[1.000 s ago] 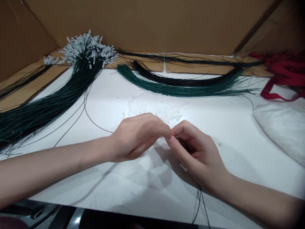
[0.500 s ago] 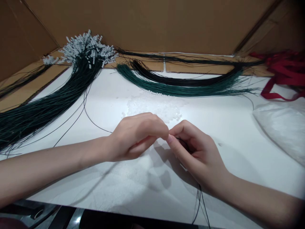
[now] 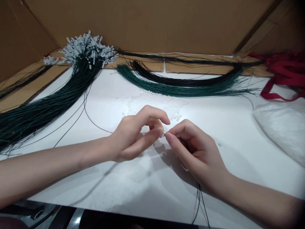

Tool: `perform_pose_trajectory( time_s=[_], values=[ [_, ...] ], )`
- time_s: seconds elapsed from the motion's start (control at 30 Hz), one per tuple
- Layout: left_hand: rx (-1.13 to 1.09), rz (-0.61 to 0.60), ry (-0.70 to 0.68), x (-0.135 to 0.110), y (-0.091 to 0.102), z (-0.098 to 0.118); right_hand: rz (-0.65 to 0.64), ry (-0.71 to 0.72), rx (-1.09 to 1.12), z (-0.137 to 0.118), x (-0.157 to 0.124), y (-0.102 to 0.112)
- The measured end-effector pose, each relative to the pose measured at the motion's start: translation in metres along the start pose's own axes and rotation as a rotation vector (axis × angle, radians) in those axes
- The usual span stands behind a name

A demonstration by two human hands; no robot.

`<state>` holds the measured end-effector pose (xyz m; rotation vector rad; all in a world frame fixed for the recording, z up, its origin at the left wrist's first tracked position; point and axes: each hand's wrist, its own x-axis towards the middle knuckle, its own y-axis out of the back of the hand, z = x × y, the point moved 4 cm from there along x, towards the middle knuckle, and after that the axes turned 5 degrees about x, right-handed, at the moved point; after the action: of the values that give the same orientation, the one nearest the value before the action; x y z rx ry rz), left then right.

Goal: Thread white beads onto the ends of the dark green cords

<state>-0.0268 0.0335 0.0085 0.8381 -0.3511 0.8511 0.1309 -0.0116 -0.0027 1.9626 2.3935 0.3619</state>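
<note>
Over the white table (image 3: 238, 133) my two hands meet fingertip to fingertip. My right hand (image 3: 195, 152) is closed in a pinch on thin dark wires (image 3: 200, 200) that run back under my wrist and off the near edge. My left hand (image 3: 135, 135) has its index finger lifted, while thumb and middle finger pinch something tiny at the wire's tip. A scatter of small clear beads (image 3: 154, 105) lies just beyond my fingers.
A thick bundle of dark green wires tipped with white beads (image 3: 85, 47) fans across the left. Plain green and black wire bundles (image 3: 181, 86) curve along the back. Red ribbon (image 3: 283, 73) lies at the far right, a clear plastic bag (image 3: 283, 127) below it. Cardboard walls surround the table.
My left index finger has lifted off the pinch and curled upward; the hand's other fingers stay at the wire tip. My right hand has barely moved.
</note>
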Motion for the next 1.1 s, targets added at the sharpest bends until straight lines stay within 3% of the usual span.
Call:
perform_pose_trajectory(
  time_s=[0.1, 0.47, 1.1],
  values=[
    [0.011, -0.015, -0.005, 0.0008, -0.0009, 0.0004, -0.004, 0.002, 0.016, 0.0005, 0.0001, -0.0002],
    [-0.008, 0.128, -0.062, -0.001, -0.0006, -0.004, -0.011, -0.014, 0.034, 0.0005, 0.0002, -0.0019],
    [-0.048, 0.143, -0.096, -0.0041, 0.0003, -0.0065, -0.028, 0.023, 0.024, -0.0012, -0.0016, 0.0005]
  ],
)
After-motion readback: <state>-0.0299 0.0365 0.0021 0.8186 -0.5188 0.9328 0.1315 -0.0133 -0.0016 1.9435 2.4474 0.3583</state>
